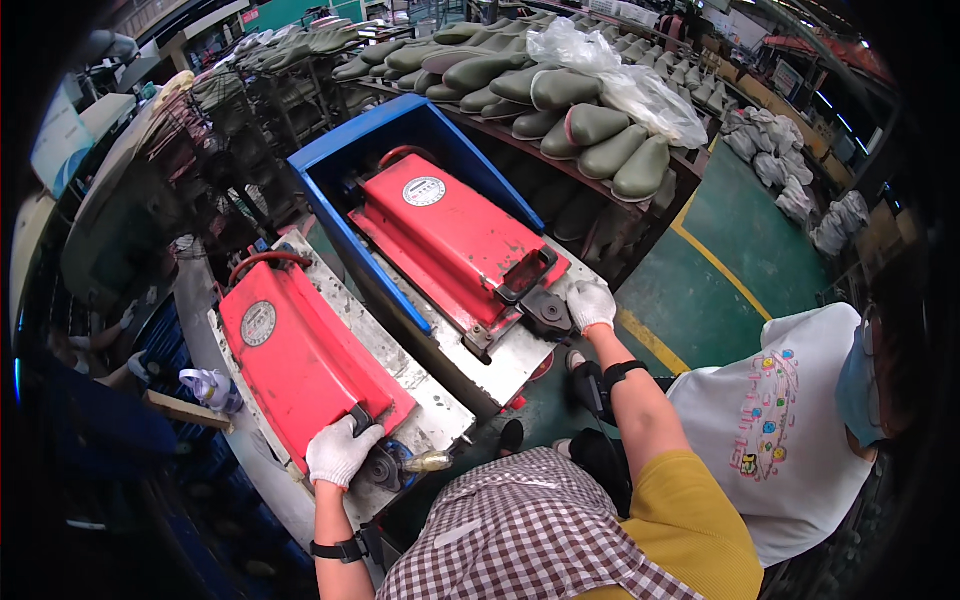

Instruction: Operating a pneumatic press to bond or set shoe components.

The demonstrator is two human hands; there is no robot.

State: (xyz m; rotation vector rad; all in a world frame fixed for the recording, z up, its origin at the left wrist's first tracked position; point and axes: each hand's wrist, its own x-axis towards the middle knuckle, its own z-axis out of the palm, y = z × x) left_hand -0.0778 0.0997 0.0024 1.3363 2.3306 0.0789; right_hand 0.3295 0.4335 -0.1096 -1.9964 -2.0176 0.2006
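Two red machine covers stand side by side before me. My left hand (343, 455), in a white knit glove, closes round the black handle (360, 418) at the near end of the left red cover (295, 360). Beside it is a dark round fitting (385, 468) with a yellowish clear piece (430, 461). My right hand (592, 305), gloved too, has its fingers curled beside a black knobbed block (547, 313) at the near corner of the right red cover (450, 235). What these fingers hold is hidden. Both covers appear lowered.
A blue hood (320, 170) surrounds the far part of the right cover. Behind it, a rack holds many olive-green boots (600, 140) under clear plastic (630, 85). Close at right stands a person in a white shirt (770, 420). A purple-white bottle (208, 388) is at left.
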